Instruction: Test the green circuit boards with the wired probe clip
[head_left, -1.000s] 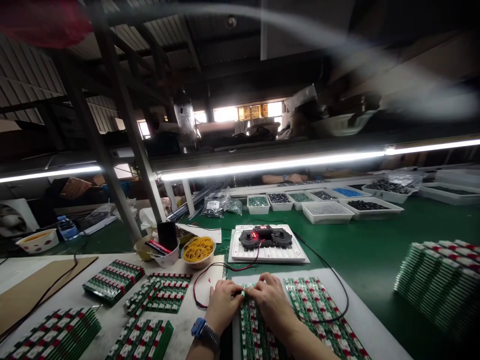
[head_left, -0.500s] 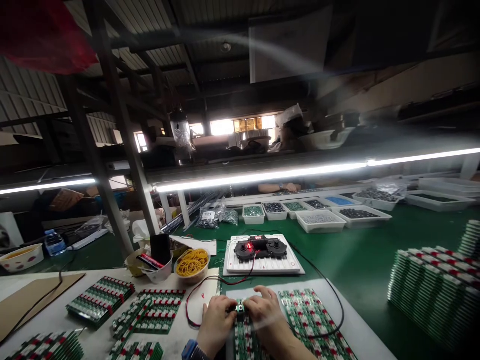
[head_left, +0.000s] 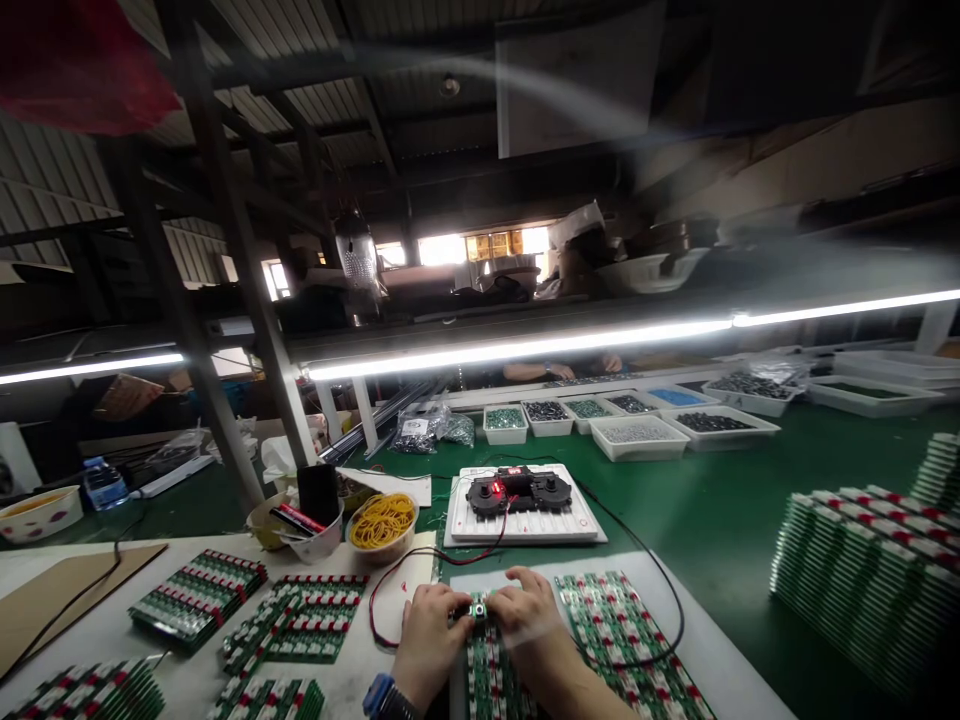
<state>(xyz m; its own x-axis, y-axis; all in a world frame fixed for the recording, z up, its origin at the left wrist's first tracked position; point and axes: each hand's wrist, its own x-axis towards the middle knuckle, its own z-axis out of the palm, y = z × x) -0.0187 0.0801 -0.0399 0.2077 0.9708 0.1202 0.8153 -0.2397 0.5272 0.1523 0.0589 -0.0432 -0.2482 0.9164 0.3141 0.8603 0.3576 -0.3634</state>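
Observation:
My left hand [head_left: 431, 640], with a dark watch [head_left: 384, 697] at its wrist, pinches the left side of a small part with a round dark centre on a green circuit board [head_left: 491, 675]. From the other side, the thumb and fingers of my right hand [head_left: 531, 625] close on the same spot. The fingertips partly cover it, so I cannot tell whether the small part is fixed to the board. To the right lies another panel of green boards [head_left: 626, 640] with white and red parts. A black device [head_left: 519, 492] with glowing red digits rests on a white tray [head_left: 457, 530] beyond my hands.
Board stacks lie at left [head_left: 199, 600], and a tall board stack [head_left: 862, 580] stands at right. A bowl of yellow rubber bands [head_left: 382, 522] sits near a cable [head_left: 679, 600] looping around the work. Parts trays [head_left: 641, 440] line the back, where another person's hands [head_left: 559, 371] show.
My hands keep nearly the same grip on the board. The view has shifted slightly. Across the bench, the other person's hands have moved, and a second one now shows.

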